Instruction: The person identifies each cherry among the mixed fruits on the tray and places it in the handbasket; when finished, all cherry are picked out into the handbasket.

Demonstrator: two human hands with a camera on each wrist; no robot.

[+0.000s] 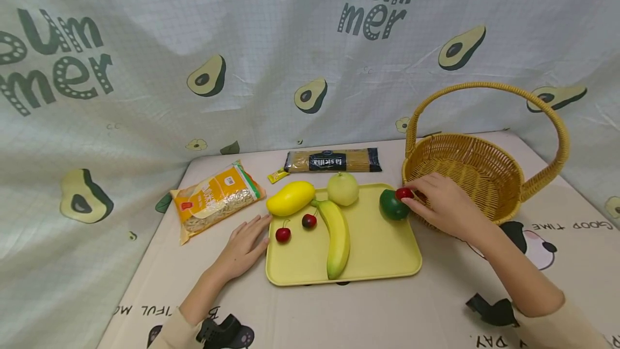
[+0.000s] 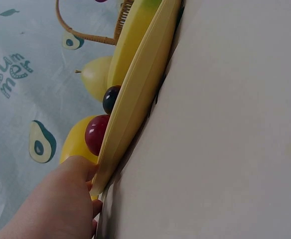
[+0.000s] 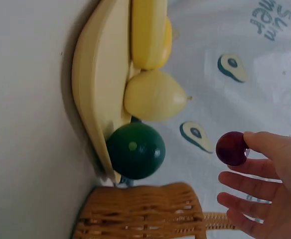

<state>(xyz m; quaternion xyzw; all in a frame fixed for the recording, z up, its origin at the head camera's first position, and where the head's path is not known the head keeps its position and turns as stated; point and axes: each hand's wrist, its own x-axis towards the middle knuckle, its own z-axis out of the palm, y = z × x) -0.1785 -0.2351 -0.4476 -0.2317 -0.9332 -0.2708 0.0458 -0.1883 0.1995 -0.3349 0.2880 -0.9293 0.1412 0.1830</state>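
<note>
My right hand point(image 1: 443, 203) pinches a red cherry point(image 3: 232, 148) between thumb and forefinger, held above the dark green fruit point(image 1: 393, 205) at the right end of the yellow tray point(image 1: 382, 263). In the right wrist view the cherry hangs apart from that fruit, and the other fingers are spread. My left hand point(image 1: 244, 246) rests at the tray's left edge, its fingers extended and touching the rim. On the tray lie a banana point(image 1: 338, 238), two cherries point(image 1: 283, 235), a yellow mango point(image 1: 291, 198) and a pale green round fruit point(image 1: 343, 189).
A wicker basket point(image 1: 520, 179) with a tall handle stands right of the tray. Behind the tray lie a pack of spaghetti point(image 1: 310, 161) and a small yellow sachet point(image 1: 278, 175). An orange-and-clear food bag point(image 1: 218, 198) is at the left. A printed cloth hangs behind.
</note>
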